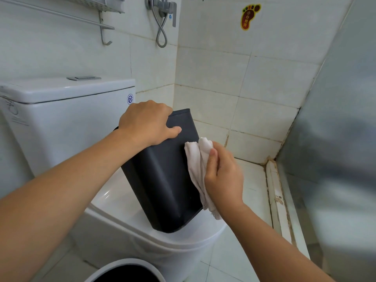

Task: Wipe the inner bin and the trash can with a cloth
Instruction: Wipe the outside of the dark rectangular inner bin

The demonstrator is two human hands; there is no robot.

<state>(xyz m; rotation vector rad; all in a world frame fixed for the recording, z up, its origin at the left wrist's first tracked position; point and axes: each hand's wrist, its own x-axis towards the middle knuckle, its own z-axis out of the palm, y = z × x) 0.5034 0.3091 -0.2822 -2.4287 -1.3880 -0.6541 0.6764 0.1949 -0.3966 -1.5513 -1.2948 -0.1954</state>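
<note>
Toilet (142, 226) taken as landmark; lid closed and used as work surface. Cistern (67, 110) behind lid, tiled wall beyond, glass partition (335, 139) well to right of toilet, tiled floor strip between.

Black inner bin (162, 176) stood inverted and tilted on toilet lid, open rim down, base raised toward cistern. Judged so placed to present outer walls for wiping and keep work at convenient height. Rim edge near front of lid; slip risk judged modest.

White-rimmed trash can (126, 269) on floor directly in front of toilet, partly out of frame, dark inside, apart from bin. Judged not yet attended to.

Left hand (146, 123) clamped over raised base corner of bin, fingers curled over far edge, thumb along near face; judged steadying against wiping pressure.

Right hand (221, 180) closed round bunched white cloth (197, 159), pressed to bin's right wall, tail hanging toward lid.

Free room right of toilet for strokes; left side crowded by cistern.
</note>
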